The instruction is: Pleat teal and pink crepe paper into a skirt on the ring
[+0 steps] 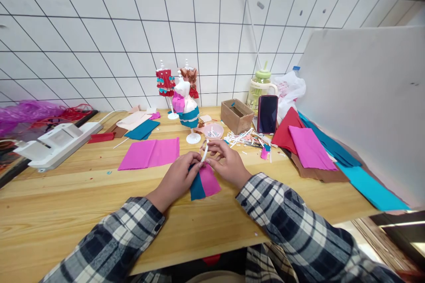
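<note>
A teal and magenta piece of crepe paper [210, 181] hangs fanned out below my fingers, its top end gathered. My left hand [181, 174] is closed in a pinch on that gathered end. A narrow white strip [205, 152], curved and standing up, rises from the same spot. My right hand [229, 162] has its fingers bent and closed around the strip; its thumb lies close to the paper's top. The fingertips partly hide where strip and paper meet. Just beyond stands a small dress form [188, 97] in a white, teal and magenta paper dress.
Behind are a red-dressed form [165, 82], a cardboard box [237, 117], a phone [267, 115] and a jug [260, 88]. White scraps [244, 137] lie near a pink bowl [213, 131]. A magenta sheet [149, 154] and power strip [63, 148] are left; coloured sheets [312, 148] lie right.
</note>
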{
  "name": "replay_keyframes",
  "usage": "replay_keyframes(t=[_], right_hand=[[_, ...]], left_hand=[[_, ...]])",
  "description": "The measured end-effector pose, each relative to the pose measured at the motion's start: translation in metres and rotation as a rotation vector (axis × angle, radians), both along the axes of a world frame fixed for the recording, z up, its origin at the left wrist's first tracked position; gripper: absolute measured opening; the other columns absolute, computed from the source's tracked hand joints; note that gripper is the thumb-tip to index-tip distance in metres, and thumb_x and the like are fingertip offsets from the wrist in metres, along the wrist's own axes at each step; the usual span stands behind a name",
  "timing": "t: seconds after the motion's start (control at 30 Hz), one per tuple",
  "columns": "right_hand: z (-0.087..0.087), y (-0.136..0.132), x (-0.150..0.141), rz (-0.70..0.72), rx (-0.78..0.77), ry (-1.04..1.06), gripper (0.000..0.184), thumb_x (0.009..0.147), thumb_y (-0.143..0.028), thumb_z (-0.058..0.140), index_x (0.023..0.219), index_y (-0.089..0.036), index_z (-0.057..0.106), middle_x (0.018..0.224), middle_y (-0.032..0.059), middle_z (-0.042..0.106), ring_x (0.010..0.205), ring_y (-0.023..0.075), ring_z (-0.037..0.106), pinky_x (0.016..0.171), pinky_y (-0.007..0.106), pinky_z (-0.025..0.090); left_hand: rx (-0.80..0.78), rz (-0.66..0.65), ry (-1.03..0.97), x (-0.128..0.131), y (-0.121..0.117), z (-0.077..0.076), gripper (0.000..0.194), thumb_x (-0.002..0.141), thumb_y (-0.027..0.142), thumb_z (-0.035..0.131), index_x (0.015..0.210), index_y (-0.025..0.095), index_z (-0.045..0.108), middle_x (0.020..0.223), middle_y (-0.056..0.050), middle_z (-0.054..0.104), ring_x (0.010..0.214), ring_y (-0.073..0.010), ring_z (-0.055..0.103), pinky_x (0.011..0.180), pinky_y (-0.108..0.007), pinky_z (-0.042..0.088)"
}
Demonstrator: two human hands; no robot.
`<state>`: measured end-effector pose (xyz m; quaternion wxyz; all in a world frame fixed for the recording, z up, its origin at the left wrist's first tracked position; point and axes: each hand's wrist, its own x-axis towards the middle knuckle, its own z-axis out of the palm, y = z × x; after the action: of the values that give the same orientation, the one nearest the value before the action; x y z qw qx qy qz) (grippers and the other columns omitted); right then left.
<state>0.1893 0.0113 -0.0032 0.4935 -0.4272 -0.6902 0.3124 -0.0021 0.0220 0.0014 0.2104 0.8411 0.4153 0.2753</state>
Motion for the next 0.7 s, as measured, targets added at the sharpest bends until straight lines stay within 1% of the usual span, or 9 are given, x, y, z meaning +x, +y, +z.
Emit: replay_keyframes(t=[0.1,0.27,0.33,0.43,0.53,0.6,0.7], right_hand=[[-0.0015,-0.0006,-0.0028,0.016,0.014,0.017,0.034,0.079,-0.023,0.067,0.110,-0.023,0.055,0.113,0.0053,0.067,0.103,0.0186,0.066,0.073,0.027,0.050],[-0.0040,-0.0005,-0.0031,0.058,-0.002,0.026,0.028,0.080,-0.022,0.067,0.105,-0.023,0.054,0.108,0.0050,0.070,0.101,0.0188,0.067,0.073,0.028,0.049],[-0.0019,-0.0016,-0.0022,0.067,-0.009,0.019,0.032,0.079,-0.022,0.067,0.106,-0.023,0.051,0.106,0.0056,0.071,0.101,0.0194,0.067,0.074,0.029,0.049],[0.0018,-0.0032,-0.0004,0.078,-0.019,0.027,0.036,0.080,-0.024,0.067,0.110,-0.023,0.048,0.105,0.0062,0.072,0.098,0.0194,0.068,0.076,0.031,0.049],[0.0030,-0.0036,0.0008,0.083,-0.019,0.022,0.030,0.081,-0.024,0.066,0.106,-0.023,0.050,0.103,0.0054,0.073,0.099,0.0194,0.068,0.078,0.031,0.050],[0.0027,-0.0037,0.0011,0.072,-0.015,-0.010,0.028,0.081,-0.023,0.066,0.105,-0.023,0.051,0.102,0.0046,0.073,0.100,0.0199,0.068,0.079,0.032,0.050],[0.0028,-0.0043,0.0019,0.066,0.008,-0.032,0.036,0.081,-0.021,0.066,0.113,-0.024,0.050,0.100,0.0036,0.074,0.097,0.0193,0.068,0.081,0.033,0.050]], left_hand=[[0.094,-0.060,0.035,0.0007,-0.0009,-0.0034,0.024,0.094,0.034,0.048,0.112,0.020,0.057,0.104,-0.006,0.068,0.094,-0.0206,0.062,0.083,-0.033,0.046],[0.177,-0.126,0.170,-0.0026,0.0010,0.0007,0.022,0.096,0.030,0.045,0.101,0.020,0.063,0.093,-0.006,0.068,0.088,-0.0206,0.060,0.079,-0.033,0.045],[0.215,-0.150,0.221,-0.0031,0.0015,0.0028,0.023,0.097,0.028,0.043,0.099,0.019,0.064,0.091,-0.006,0.067,0.088,-0.0208,0.058,0.081,-0.034,0.044],[0.265,-0.184,0.267,-0.0036,0.0021,0.0037,0.023,0.097,0.026,0.042,0.102,0.020,0.063,0.092,-0.006,0.067,0.090,-0.0213,0.057,0.085,-0.037,0.043],[0.297,-0.194,0.298,-0.0042,0.0023,0.0034,0.023,0.097,0.025,0.042,0.105,0.020,0.063,0.095,-0.006,0.067,0.091,-0.0210,0.057,0.090,-0.039,0.042],[0.317,-0.197,0.333,-0.0048,0.0023,0.0040,0.022,0.096,0.023,0.043,0.103,0.020,0.063,0.094,-0.006,0.067,0.090,-0.0208,0.058,0.091,-0.040,0.042],[0.362,-0.216,0.380,-0.0061,0.0034,0.0060,0.020,0.095,0.020,0.044,0.103,0.019,0.063,0.094,-0.006,0.068,0.091,-0.0212,0.059,0.093,-0.041,0.041]])
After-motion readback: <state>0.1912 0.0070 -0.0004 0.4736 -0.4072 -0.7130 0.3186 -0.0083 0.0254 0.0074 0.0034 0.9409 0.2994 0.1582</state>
